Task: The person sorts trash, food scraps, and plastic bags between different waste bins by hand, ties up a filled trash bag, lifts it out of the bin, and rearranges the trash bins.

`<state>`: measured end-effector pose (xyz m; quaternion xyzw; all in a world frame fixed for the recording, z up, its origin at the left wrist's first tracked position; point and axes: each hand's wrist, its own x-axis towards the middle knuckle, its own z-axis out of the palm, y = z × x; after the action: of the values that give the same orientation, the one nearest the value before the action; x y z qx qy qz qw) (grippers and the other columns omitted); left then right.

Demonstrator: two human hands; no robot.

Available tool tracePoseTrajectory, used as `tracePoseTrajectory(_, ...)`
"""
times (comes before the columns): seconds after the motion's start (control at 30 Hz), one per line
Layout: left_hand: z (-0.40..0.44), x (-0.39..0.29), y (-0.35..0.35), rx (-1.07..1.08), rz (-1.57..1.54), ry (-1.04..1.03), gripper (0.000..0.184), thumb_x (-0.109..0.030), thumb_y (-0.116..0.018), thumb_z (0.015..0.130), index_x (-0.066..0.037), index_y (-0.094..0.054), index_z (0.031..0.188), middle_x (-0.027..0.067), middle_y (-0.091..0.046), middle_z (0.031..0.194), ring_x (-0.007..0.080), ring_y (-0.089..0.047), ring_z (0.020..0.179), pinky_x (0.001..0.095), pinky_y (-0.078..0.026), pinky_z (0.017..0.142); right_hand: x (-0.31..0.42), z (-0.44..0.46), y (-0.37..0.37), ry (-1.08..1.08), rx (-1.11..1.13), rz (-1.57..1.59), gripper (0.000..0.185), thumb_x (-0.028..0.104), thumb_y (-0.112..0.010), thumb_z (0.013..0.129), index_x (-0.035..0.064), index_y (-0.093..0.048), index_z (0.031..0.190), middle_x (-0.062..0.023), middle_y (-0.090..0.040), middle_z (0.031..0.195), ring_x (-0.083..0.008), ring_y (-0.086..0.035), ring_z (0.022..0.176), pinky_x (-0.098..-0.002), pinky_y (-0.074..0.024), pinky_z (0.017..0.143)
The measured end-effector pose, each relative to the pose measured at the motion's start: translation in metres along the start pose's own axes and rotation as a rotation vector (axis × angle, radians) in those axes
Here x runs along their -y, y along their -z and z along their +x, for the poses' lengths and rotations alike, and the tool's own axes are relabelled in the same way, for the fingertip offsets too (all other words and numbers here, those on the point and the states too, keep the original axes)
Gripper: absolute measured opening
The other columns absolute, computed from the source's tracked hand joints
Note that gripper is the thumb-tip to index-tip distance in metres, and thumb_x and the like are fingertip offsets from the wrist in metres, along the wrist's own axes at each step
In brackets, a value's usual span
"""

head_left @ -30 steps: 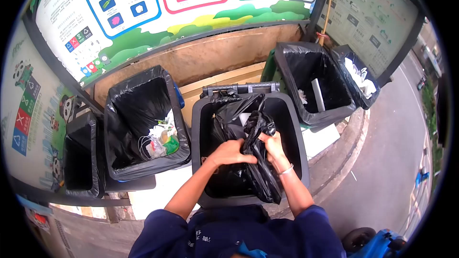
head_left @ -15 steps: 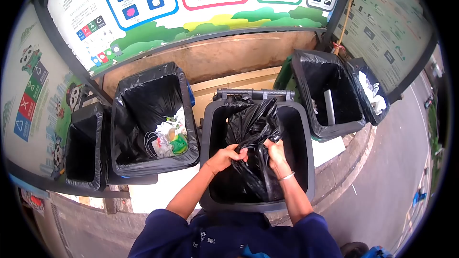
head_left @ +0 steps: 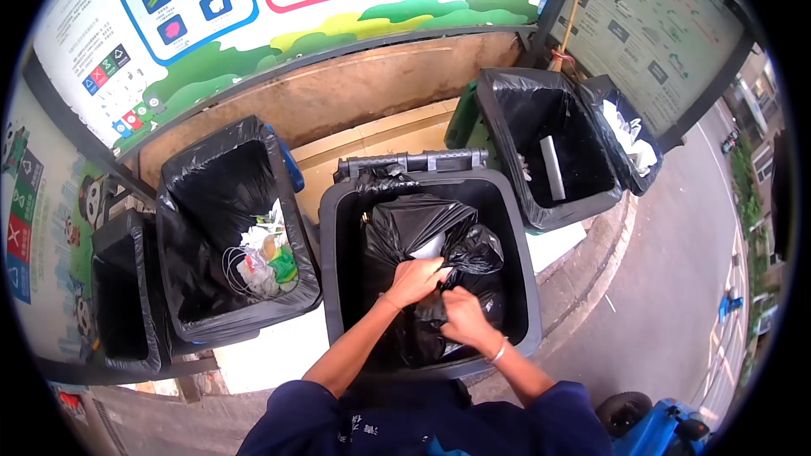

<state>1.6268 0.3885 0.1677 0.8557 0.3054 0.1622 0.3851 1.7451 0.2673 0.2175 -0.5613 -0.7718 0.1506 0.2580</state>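
A black garbage bag point(head_left: 427, 219) sits bunched inside the dark grey wheeled bin point(head_left: 517, 274) in front of me. Something pale shows at a gap in its top. My left hand point(head_left: 414, 281) is closed on the gathered plastic at the middle of the bag. Just below and to the right, my right hand point(head_left: 469, 319) is curled closed against the same plastic; the part in its fingers is mostly hidden. A puffed lobe of the bag bulges out beyond my hands on the right.
Left stands a lined bin point(head_left: 194, 321) holding mixed trash point(head_left: 266, 263), beside a narrower lined bin point(head_left: 127, 308). Right are a lined bin point(head_left: 528, 139) with a white strip point(head_left: 552, 167) and a smaller one with white waste point(head_left: 629, 139). A broom point(head_left: 570, 21) leans behind.
My hands have come closer together, the left moving over the bag's middle and the right lower. The upright bunched plastic has sunk and spread into a rounded bundle. The view has shifted.
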Motion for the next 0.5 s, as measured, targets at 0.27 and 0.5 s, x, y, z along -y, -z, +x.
tracePoseTrajectory(0.27, -0.007, 0.042, -0.028, -0.026, -1.363, 0.389, 0.017, -0.016, -0.046, 0.093, -0.006, -0.057, 0.100, -0.0020, -0.056, 0.093, 0.0078, -0.051, 0.085, 0.0238, -0.045, 0.069, -0.026, 0.121, 0.070, 0.184, 0.155, -0.139, 0.044, 0.000, -0.058, 0.059, 0.0013, -0.062, 0.104, -0.0139, -0.057, 0.082, -0.0333, -0.058, 0.079, -0.0402, -0.0486, 0.071)
tracePoseTrajectory(0.5, -0.010, 0.029, 0.042, 0.268, -1.204, 0.229, 0.044, -0.031, -0.059, 0.082, -0.001, -0.053, 0.113, 0.0052, -0.058, 0.094, 0.0136, -0.053, 0.079, 0.0245, -0.042, 0.070, -0.043, 0.155, 0.066, 0.094, 0.274, -0.182, 0.031, 0.010, -0.057, 0.069, 0.0093, -0.066, 0.099, -0.0149, -0.059, 0.078, -0.0342, -0.061, 0.078, -0.0439, -0.0506, 0.068)
